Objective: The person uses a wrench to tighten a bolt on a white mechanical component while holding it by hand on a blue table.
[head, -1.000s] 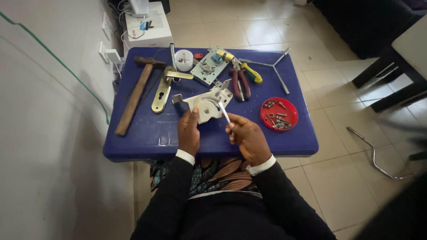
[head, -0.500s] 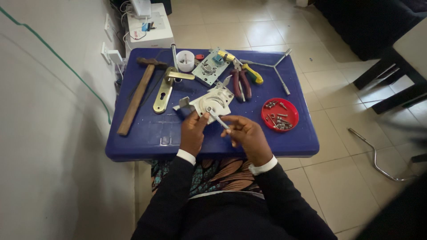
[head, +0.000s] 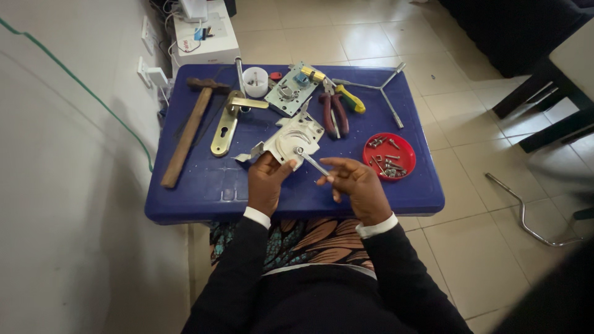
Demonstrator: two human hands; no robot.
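Observation:
My left hand (head: 267,183) grips the near edge of a flat silver metal lock plate (head: 291,139) lying on the blue plastic table (head: 204,179). Just to its right, my right hand (head: 354,182) holds a small silver spanner (head: 310,159) between thumb and fingers. The spanner's ring end rests on the plate's middle. Both hands sit near the table's front edge.
A wooden-handled hammer (head: 187,128) and a brass door handle (head: 229,121) lie at the left. A red dish of screws (head: 388,156) is at the right. Behind are red-handled pliers (head: 333,112), a lock body (head: 291,91), a white cup (head: 255,80) and a three-armed wrench (head: 381,91). A wall runs along the left.
The plate has shifted slightly. My right hand has turned the spanner on it and my fingers have spread a little.

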